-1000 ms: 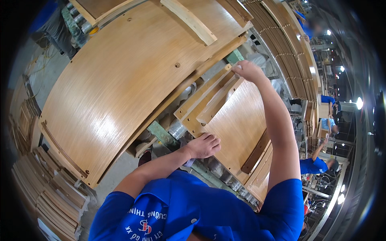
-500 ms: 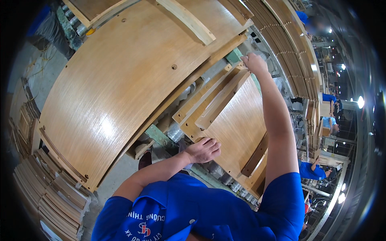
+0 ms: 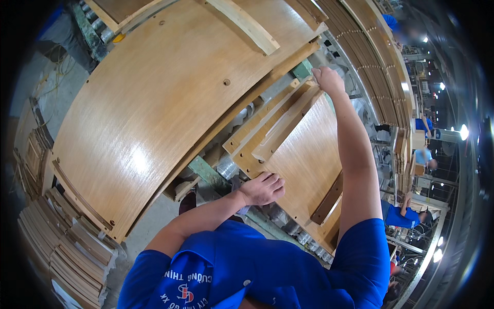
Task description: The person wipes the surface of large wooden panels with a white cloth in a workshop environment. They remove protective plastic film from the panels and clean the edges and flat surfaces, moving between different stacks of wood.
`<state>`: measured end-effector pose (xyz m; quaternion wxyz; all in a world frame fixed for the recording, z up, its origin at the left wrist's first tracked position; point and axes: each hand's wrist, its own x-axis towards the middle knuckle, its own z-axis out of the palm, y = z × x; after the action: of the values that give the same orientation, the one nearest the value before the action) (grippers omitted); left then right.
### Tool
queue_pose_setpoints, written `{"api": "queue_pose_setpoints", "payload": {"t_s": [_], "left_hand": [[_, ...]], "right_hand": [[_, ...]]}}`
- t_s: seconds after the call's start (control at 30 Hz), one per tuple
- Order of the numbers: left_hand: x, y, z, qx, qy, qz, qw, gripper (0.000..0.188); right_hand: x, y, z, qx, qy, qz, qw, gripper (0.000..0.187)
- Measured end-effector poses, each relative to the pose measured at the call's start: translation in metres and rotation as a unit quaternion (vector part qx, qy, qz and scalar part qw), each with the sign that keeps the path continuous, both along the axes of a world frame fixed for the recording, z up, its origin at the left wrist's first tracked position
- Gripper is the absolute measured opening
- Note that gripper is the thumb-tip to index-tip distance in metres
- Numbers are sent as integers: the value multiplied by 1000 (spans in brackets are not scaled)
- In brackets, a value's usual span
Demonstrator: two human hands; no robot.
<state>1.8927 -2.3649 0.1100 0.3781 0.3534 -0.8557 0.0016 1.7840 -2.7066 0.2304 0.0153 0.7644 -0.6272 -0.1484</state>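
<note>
A flat wooden panel (image 3: 303,154) with a glossy light-brown face lies in front of me on a roller conveyor. My left hand (image 3: 263,188) is closed over its near left edge, fingers curled. At the far end, my right hand (image 3: 329,81) is closed on the panel's far corner; its fingertips are partly hidden. A pale wooden rail (image 3: 283,131) runs along the panel's left side, with a drilled strip (image 3: 260,119) beside it. Along the right side lies a darker brown rail (image 3: 328,200), partly hidden by my right arm.
A large curved wooden panel (image 3: 154,103) fills the left, bearing a pale wooden bar (image 3: 244,26). Green conveyor frame (image 3: 206,172) and rollers show between the panels. Stacked boards (image 3: 67,252) stand at lower left; more stacked curved boards (image 3: 370,62) stand at right. Co-workers in blue (image 3: 404,215) are farther right.
The view has shifted very slightly. Both my hands stay in the same places on the panel. A co-worker at the far right has moved an arm.
</note>
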Motion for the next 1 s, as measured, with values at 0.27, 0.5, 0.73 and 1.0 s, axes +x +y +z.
{"api": "queue_pose_setpoints", "payload": {"t_s": [0.27, 0.5, 0.73, 1.0], "left_hand": [[-1, 1, -5, 11, 43, -15, 999, 14], [0, 3, -3, 28, 60, -34, 997, 20], [-2, 5, -8, 26, 75, -23, 997, 20], [-10, 11, -6, 14, 67, -14, 998, 16]], "right_hand": [[13, 41, -6, 29, -51, 13, 998, 48], [18, 91, -11, 31, -103, 82, 991, 47], [40, 125, 1, 50, -125, 79, 988, 46], [41, 149, 3, 48, -120, 99, 987, 44]]}}
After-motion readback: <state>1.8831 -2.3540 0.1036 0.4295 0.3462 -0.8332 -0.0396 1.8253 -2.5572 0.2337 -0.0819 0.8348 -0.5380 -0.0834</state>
